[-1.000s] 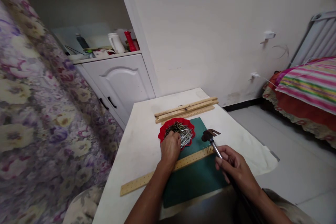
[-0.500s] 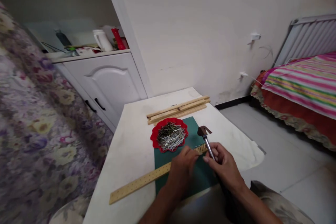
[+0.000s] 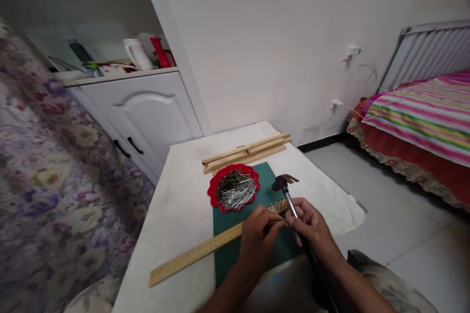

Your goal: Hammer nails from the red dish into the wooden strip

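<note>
White table by a bare wall: left hand clear of the nail bowl

Surface: white table (image 3: 172,195), green mat (image 3: 223,259) on it. One second ago the left hand (image 3: 260,227) was in the red bowl (image 3: 213,199); it is now beside the right hand (image 3: 312,222), leaving the nails (image 3: 237,190) in full view.

Left grip: fingertips together on a thin piece (image 3: 273,222), probably a nail; too small to confirm. Right grip: fingers closed around the hammer (image 3: 291,205), head raised.

Perforated wooden strip (image 3: 198,253): lies across the mat, left end extending over the table; upright nails (image 3: 278,204) stand near the hammer.

Finding: in my judgement, handling has shifted from the supply to the strip's nailed portion.
</note>
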The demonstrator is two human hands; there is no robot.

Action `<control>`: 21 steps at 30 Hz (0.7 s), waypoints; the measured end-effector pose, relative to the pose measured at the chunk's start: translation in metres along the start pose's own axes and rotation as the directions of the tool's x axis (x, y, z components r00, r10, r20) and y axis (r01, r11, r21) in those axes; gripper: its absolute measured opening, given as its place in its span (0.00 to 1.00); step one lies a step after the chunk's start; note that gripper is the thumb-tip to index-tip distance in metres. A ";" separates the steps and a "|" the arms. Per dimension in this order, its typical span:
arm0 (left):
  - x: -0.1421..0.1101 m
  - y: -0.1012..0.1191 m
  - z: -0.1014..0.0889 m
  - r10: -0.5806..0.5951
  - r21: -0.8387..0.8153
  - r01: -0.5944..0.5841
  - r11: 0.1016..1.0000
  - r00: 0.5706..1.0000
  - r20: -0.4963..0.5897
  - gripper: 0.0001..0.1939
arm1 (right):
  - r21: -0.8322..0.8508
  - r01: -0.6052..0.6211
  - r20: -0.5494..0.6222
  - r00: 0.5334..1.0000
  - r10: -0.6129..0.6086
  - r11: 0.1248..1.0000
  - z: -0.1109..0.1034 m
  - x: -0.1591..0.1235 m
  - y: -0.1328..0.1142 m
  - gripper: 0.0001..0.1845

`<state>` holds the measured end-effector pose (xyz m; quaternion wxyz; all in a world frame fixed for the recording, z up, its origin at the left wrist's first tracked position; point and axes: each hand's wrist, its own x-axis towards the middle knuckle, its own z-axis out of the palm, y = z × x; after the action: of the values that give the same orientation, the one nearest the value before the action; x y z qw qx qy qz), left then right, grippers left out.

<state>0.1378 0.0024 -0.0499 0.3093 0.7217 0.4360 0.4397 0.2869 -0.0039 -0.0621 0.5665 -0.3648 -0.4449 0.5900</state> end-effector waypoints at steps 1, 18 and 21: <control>0.000 -0.002 0.002 -0.038 -0.095 0.035 0.995 0.999 -0.028 0.03 | 0.025 -0.005 0.004 1.000 0.005 1.000 -0.001 0.000 0.001 0.16; 0.006 -0.035 0.000 -0.131 -0.027 0.128 0.991 0.983 -0.130 0.08 | -0.084 0.041 -0.080 0.996 -0.047 0.996 -0.010 -0.001 -0.008 0.13; 0.007 -0.046 0.004 -0.099 0.084 0.108 0.991 0.990 -0.102 0.09 | -0.092 0.045 -0.086 0.995 -0.053 0.995 -0.015 -0.001 -0.008 0.13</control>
<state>0.1264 0.0281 -0.0868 0.2774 0.6890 0.5068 0.4376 0.3033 -0.0035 -0.0594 0.5829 -0.4045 -0.4543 0.5386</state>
